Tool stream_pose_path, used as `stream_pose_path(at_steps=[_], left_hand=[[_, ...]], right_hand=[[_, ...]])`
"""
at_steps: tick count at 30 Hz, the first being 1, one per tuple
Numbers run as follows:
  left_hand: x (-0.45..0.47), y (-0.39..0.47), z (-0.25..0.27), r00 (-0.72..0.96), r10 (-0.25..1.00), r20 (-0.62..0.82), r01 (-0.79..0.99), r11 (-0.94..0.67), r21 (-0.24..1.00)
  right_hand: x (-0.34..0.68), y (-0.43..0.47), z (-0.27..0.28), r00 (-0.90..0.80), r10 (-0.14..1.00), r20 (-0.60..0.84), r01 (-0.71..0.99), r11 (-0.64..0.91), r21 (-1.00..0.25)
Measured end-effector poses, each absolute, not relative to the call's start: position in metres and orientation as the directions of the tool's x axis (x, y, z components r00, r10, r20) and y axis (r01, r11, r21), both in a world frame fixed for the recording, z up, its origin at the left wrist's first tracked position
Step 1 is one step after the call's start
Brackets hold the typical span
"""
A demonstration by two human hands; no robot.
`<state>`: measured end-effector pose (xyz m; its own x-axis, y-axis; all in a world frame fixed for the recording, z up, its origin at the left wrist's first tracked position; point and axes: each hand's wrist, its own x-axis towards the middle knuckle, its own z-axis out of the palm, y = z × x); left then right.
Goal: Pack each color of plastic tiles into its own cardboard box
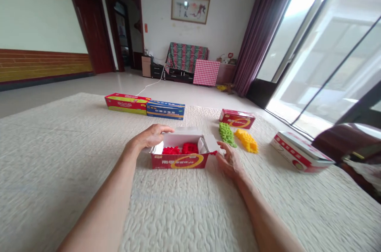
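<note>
In front of me on the pale quilted cover stands a small red cardboard box (180, 161) with its top flaps up. Inside it lie red plastic lattice pieces (189, 148), side by side, with white lining at both ends. My left hand (150, 137) grips the box at its back left corner, index finger along the raised back flap. At the other end, the fingers of my right hand (228, 158) close on the right side flap (210, 143). Past that hand lie a green lattice piece (227, 134) and a yellow one (247, 141).
Another red box (237, 118) stands behind the coloured pieces. Farther left, a red-and-green box (126, 103) and a blue box (165, 110) stand end to end. A white-and-red carton (302, 151) lies at right, beside a dark brown rounded object (351, 145).
</note>
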<state>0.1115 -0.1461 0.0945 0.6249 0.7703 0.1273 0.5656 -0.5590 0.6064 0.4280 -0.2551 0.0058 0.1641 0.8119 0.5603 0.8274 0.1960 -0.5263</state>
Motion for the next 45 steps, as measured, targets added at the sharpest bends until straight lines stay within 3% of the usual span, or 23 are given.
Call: stream_pose_path(at_steps=[5, 10, 21, 25, 27, 30, 34, 40, 45], left_hand=[[0.111, -0.146, 0.095, 0.626, 0.771, 0.112, 0.585, -0.560, 0.586], [0.111, -0.147, 0.095, 0.612, 0.783, 0.113, 0.575, -0.538, 0.617], [0.112, -0.146, 0.091, 0.577, 0.795, 0.186, 0.431, -0.490, 0.758], [0.111, -0.144, 0.089, 0.548, 0.807, 0.220, 0.382, -0.475, 0.793], [0.111, -0.143, 0.087, 0.554, 0.804, 0.218, 0.380, -0.477, 0.793], [0.109, -0.141, 0.087, 0.584, 0.788, 0.197, 0.423, -0.502, 0.754], [0.109, -0.141, 0.089, 0.599, 0.782, 0.171, 0.457, -0.509, 0.729], [0.108, -0.142, 0.092, 0.660, 0.729, 0.183, 0.441, -0.572, 0.691], [0.108, -0.146, 0.097, 0.654, 0.734, 0.182, 0.463, -0.579, 0.671]], right_hand=[[0.421, -0.251, 0.004, 0.046, 0.856, 0.515, 0.853, 0.235, -0.466], [0.424, -0.248, 0.000, 0.044, 0.854, 0.519, 0.850, 0.241, -0.469], [0.433, -0.244, 0.000, 0.390, 0.721, 0.573, 0.717, 0.152, -0.680], [0.425, -0.247, 0.027, 0.452, 0.612, 0.649, 0.668, 0.250, -0.701], [0.409, -0.251, 0.050, 0.373, 0.594, 0.713, 0.673, 0.355, -0.649], [0.371, -0.255, 0.083, 0.122, 0.655, 0.746, 0.731, 0.449, -0.514], [0.321, -0.247, 0.102, -0.159, 0.796, 0.584, 0.758, 0.478, -0.445], [0.287, -0.225, 0.090, -0.236, 0.853, 0.466, 0.814, 0.435, -0.385], [0.295, -0.232, 0.092, -0.154, 0.735, 0.660, 0.774, 0.505, -0.381]])
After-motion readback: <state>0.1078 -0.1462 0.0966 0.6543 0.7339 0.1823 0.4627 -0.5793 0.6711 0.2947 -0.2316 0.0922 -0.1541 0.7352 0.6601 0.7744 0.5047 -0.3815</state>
